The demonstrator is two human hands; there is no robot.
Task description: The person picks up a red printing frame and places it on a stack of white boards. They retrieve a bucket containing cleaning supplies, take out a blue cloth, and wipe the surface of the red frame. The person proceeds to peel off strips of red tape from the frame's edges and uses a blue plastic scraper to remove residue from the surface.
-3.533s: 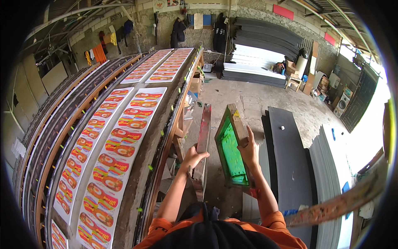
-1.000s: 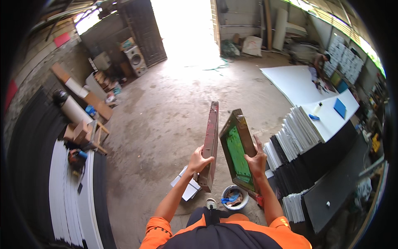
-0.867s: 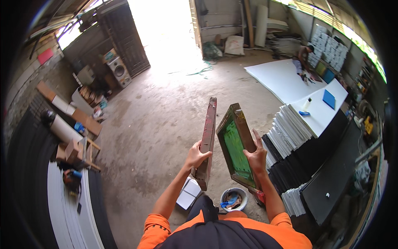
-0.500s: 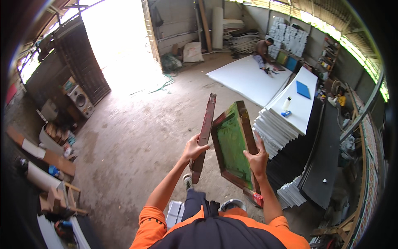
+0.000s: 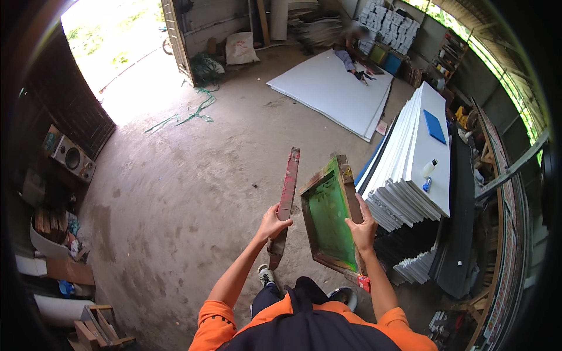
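My left hand (image 5: pixel 274 224) is closed round the edge of a narrow-looking wooden frame (image 5: pixel 288 182), seen nearly edge-on, with red paint along its side. My right hand (image 5: pixel 363 229) grips the right side of a wooden screen-printing frame (image 5: pixel 329 212) with a green-stained panel inside, its thumb over the rim. Both frames are held upright in front of me, tilted a little, with a gap between them. Red shows at the lower right corner of the green one. The face of the left frame is turned out of sight.
On my right stands a stack of white sheets (image 5: pixel 404 181) bearing a blue panel (image 5: pixel 434 126), a white bottle (image 5: pixel 429 168) and a small blue object. Ahead, a person (image 5: pixel 349 50) sits on large white sheets (image 5: pixel 333 90). A bucket (image 5: pixel 344 297) is by my legs; green cord (image 5: pixel 196 111) lies near the doorway.
My view has shifted forward and down, so the white stack stands nearer and the doorway sits higher. Both hands keep hold of their frames. The white object near my foot has left the view.
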